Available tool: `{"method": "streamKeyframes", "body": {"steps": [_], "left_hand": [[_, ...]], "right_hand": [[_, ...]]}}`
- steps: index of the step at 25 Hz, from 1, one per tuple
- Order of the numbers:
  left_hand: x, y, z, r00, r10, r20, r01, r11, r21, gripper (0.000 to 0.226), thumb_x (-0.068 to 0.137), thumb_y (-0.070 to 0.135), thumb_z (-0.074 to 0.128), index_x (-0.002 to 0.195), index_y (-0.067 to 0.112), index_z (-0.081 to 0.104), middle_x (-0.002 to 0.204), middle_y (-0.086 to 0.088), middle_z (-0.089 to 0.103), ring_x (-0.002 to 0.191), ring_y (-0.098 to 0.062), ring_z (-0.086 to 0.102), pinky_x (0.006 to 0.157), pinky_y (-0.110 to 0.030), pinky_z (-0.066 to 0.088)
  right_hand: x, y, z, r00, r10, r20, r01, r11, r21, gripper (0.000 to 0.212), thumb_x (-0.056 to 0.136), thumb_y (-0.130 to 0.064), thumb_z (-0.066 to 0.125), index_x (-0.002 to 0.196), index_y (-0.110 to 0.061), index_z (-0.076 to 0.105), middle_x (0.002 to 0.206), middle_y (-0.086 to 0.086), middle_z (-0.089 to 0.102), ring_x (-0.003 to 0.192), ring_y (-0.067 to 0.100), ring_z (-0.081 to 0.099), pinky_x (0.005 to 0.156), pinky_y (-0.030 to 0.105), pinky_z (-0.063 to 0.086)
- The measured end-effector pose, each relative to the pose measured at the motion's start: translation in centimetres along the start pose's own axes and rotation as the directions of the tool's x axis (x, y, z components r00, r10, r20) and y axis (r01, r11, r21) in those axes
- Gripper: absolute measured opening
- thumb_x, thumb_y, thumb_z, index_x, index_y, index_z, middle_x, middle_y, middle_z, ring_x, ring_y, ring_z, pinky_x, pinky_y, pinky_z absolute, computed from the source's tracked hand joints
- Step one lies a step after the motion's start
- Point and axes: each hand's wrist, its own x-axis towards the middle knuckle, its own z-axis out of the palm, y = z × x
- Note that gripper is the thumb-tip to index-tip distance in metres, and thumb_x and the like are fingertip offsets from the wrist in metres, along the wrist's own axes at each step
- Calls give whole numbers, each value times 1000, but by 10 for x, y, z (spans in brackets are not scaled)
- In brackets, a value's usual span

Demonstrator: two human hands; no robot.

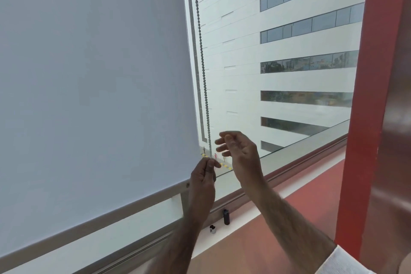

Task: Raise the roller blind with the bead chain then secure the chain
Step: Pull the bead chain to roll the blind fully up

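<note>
Since the head camera is our only view, we judge everything from it. The roller blind (93, 87) hangs almost fully down, covering the window on the left. Its bottom rail (106, 216) sits low, only a little above the sill (244, 214). We take it that nearly all of the raising is left to do, and so is securing the chain. We cannot make out any hook or cleat for that last step.

The bead chain (202, 55) hangs as two strands in the strip of bare glass just beside the blind's right edge. It runs from the top of the picture down into our left hand (203, 179).

That hand is raised in front of the lower right corner of the blind, forearm nearly upright, back of the hand toward us. Its thumb and fingertips (210, 163) are drawn together in a pinch on the chain, with the other fingers curled in behind.

Our right hand (241, 151) is a little higher and just to the right of the chain, wrist bent and palm turned toward the left. Its fingers (222, 148) are loosely spread and slightly curled. They hold nothing, and we see a small gap between them and the chain. To us it looks ready to take the strand above the left hand's grip.

A small dark cylinder (226, 217) stands on the sill below the hands, and a red pillar (364, 95) bounds the window on the right.
</note>
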Motion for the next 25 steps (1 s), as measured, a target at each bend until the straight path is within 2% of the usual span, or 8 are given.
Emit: {"method": "streamKeyframes", "body": {"steps": [5, 7, 9, 13, 18, 22, 23, 25], "left_hand": [[-25, -28, -1, 995, -84, 46, 80, 994, 75, 37, 111, 19, 41, 84, 24, 65, 60, 6, 35, 55, -9, 31, 52, -23, 28], [-27, -27, -4, 992, -101, 72, 95, 992, 85, 39, 111, 19, 42, 80, 27, 64, 59, 5, 33, 54, -9, 29, 51, -21, 27], [-32, -21, -1, 982, -126, 141, 121, 992, 47, 40, 111, 17, 43, 77, 26, 62, 63, -7, 32, 54, -11, 27, 48, -21, 28], [-44, -10, 0, 940, -196, 278, 228, 970, -86, 32, 110, 21, 46, 84, 11, 61, 61, -8, 33, 47, -10, 29, 41, -20, 33], [-26, -2, -13, 932, -191, 307, 243, 960, -142, 44, 113, 28, 32, 107, 12, 72, 86, -4, 76, 80, -14, 69, 76, -29, 53], [2, 18, -9, 983, -116, 139, 153, 944, -294, 40, 112, 22, 38, 115, 8, 75, 106, -13, 81, 102, -24, 77, 87, -31, 58], [7, 25, -8, 989, -88, 122, 124, 936, -328, 37, 111, 21, 41, 117, 6, 74, 109, -16, 80, 104, -27, 76, 88, -32, 58], [16, 38, -8, 992, -59, 116, 97, 925, -366, 35, 109, 20, 44, 120, 1, 72, 109, -20, 79, 103, -29, 76, 87, -31, 59]], "right_hand": [[8, -12, 20, 967, 119, 224, -153, 978, 140, 28, 108, -14, 43, 118, -2, 67, 102, 16, 77, 81, 26, 72, 71, 31, 57], [3, -7, 27, 974, 116, 194, -148, 976, 158, 27, 108, -13, 44, 113, 2, 66, 77, 15, 68, 62, 19, 61, 58, 27, 49], [-1, -4, 32, 992, 86, 93, -99, 983, 152, 27, 107, -15, 48, 99, 4, 66, 57, 5, 41, 47, 10, 35, 45, 21, 30], [-7, 0, 32, 1000, 13, -12, -11, 993, 114, 29, 106, -17, 51, 83, -7, 66, 52, -2, 26, 46, 11, 20, 43, 22, 20], [-9, 6, 22, 996, -87, -28, 85, 995, -60, 27, 105, -14, 52, 82, -14, 65, 47, -12, 36, 46, 12, 30, 46, 25, 30], [-23, 25, 24, 998, -65, -24, 64, 997, -46, 25, 105, -12, 52, 86, -4, 67, 70, 7, 70, 65, 23, 68, 61, 38, 60], [-29, 33, 24, 997, -68, -21, 67, 996, -57, 24, 105, -12, 52, 89, -4, 69, 76, 10, 72, 72, 26, 70, 67, 40, 60], [-43, 53, 26, 999, -37, -17, 36, 996, -84, 23, 105, -9, 51, 90, -5, 69, 67, 0, 67, 62, 25, 59, 59, 39, 51]]}}
